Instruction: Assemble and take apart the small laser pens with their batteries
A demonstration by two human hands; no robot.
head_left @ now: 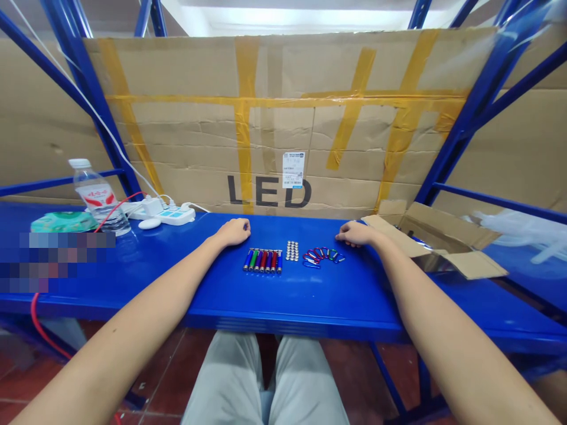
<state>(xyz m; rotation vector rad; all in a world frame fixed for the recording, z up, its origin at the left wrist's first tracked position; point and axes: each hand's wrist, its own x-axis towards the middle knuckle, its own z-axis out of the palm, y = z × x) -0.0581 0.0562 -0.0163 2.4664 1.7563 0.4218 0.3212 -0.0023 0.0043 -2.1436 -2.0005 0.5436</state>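
My left hand rests on the blue table, fingers curled in a loose fist with nothing seen in it. Just in front of it lies a row of several small metal flashlights in blue, green, red and purple, side by side. Right of them, silver button cells are laid out in a neat block. Several coloured carabiner clips fan out further right. Beyond the clips, my right hand also lies on the table, its fingers bent inward and holding nothing visible. Neither hand touches the small parts.
An open cardboard box stands at the right, near clear plastic bags. At the left are a water bottle, a green packet and a white power strip with cables. A large cardboard sheet rises behind the table.
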